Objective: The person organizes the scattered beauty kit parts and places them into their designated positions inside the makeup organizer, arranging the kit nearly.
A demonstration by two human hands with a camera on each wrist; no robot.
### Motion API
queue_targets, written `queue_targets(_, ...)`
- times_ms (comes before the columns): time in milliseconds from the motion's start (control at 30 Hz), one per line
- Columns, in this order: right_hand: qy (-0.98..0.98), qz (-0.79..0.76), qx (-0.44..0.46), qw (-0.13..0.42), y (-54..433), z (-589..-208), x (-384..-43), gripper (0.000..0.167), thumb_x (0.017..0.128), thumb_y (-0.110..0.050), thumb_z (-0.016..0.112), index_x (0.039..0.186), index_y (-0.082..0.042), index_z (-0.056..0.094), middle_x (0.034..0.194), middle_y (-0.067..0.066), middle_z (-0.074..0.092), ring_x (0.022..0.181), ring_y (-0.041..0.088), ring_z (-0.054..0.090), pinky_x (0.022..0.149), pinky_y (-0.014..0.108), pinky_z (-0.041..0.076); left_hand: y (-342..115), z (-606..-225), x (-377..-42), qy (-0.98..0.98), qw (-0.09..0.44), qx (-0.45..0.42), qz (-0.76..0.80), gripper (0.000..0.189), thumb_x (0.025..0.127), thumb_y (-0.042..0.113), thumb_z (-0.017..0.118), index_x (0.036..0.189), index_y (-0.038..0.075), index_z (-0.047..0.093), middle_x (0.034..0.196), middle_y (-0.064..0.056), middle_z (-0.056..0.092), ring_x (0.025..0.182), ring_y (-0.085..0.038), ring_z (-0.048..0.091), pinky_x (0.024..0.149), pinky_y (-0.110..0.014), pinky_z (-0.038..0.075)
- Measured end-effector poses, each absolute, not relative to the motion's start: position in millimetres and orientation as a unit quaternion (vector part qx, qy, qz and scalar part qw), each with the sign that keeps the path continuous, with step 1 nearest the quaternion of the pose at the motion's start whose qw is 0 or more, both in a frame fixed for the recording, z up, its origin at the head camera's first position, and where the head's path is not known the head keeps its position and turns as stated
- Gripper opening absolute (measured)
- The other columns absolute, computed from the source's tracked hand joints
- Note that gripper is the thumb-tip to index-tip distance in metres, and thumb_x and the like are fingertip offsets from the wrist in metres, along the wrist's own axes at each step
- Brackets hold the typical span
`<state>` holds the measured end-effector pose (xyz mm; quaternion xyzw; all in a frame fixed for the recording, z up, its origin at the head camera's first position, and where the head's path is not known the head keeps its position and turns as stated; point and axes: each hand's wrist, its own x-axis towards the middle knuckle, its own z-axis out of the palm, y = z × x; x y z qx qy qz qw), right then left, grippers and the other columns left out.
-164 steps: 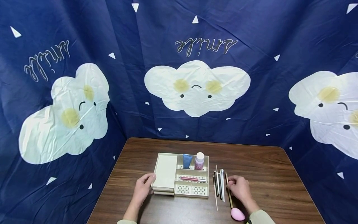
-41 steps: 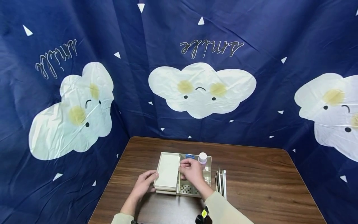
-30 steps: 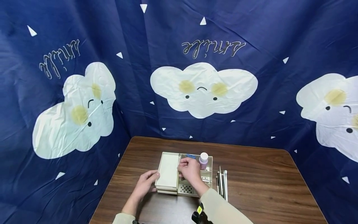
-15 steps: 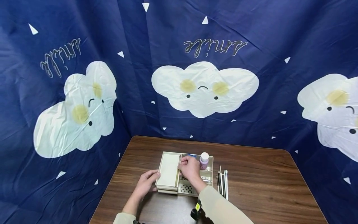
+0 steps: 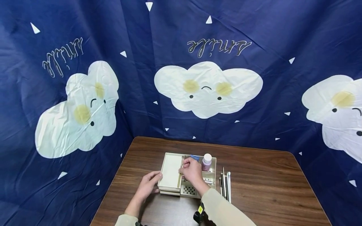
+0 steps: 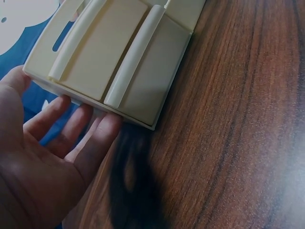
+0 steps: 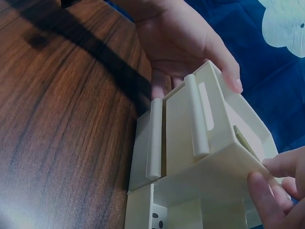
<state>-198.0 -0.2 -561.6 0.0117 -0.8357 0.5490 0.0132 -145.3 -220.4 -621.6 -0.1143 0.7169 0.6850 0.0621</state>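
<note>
A cream desktop organizer (image 5: 170, 172) with stacked drawers on its left half stands on the table. My left hand (image 5: 147, 184) grips its left side, thumb on the upper rim and fingers against the side wall in the left wrist view. My right hand (image 5: 193, 172) pinches a thin gold-handled makeup brush (image 5: 179, 181) lying along the right edge of the organizer's top. In the right wrist view, only the tip of the brush (image 7: 245, 141) shows above the rim. The right hand covers part of the open compartments.
A white-capped bottle (image 5: 206, 163) and a blue tube (image 5: 194, 157) stand in the rear compartments. A partly hidden slim tube (image 5: 208, 182) lies in the middle one. Several makeup brushes (image 5: 229, 185) lie right of the organizer on the wooden table (image 5: 263, 185). Behind hangs a blue curtain (image 5: 175, 125).
The right hand has carried the gold-handled brush from the table's right side onto the organizer's top, shifting it slightly since. The left hand stays put. The pink egg-shaped sponge is out of sight.
</note>
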Motion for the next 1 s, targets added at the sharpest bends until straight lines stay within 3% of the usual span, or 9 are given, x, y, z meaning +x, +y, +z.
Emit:
queue_targets(100,-0.851,0.524,0.018,0.021,-1,-562,-198,0.029,0.068,0.006,0.079,0.093,-0.001,0.067,0.079,0.008,0.066,0.047,0.007,0.06,0.043,0.024,0.055,-220,-621,-145,0.718,0.061,-0.112,0.685,0.054,0.096,0.038,0.071,0.134,0.001,0.063,0.116,-0.017,0.069,0.087,-0.022,0.071,0.071,-0.045,0.065)
queue_targets(367,-0.878,0.476,0.026,0.038,0,-562,-198,0.031,0.067,-0.001,0.082,0.093,-0.008,0.067,0.076,-0.003,0.064,0.061,0.005,0.057,0.06,0.024,0.054,-219,-620,-145,0.719,0.06,-0.111,0.683,0.053,0.097,0.038,0.07,0.134,0.001,0.063,0.118,-0.017,0.067,0.089,-0.021,0.07,0.072,-0.046,0.065)
queue_targets(533,-0.865,0.5,0.027,0.027,4,-563,-198,0.028,0.07,-0.005,0.085,0.093,-0.007,0.07,0.078,0.0,0.066,0.055,0.003,0.058,0.056,0.021,0.054,-218,-619,-145,0.719,0.057,-0.116,0.683,0.052,0.097,0.037,0.071,0.133,0.001,0.064,0.116,-0.016,0.068,0.088,-0.021,0.071,0.071,-0.045,0.065)
queue_targets(1000,-0.855,0.514,0.06,0.044,20,-555,-195,0.021,0.074,-0.009,0.087,0.091,-0.005,0.077,0.077,-0.002,0.069,0.066,0.004,0.061,0.061,0.019,0.054,-216,-617,-144,0.723,0.051,-0.122,0.678,0.051,0.096,0.037,0.071,0.133,0.002,0.065,0.115,-0.015,0.068,0.085,-0.021,0.071,0.068,-0.043,0.064)
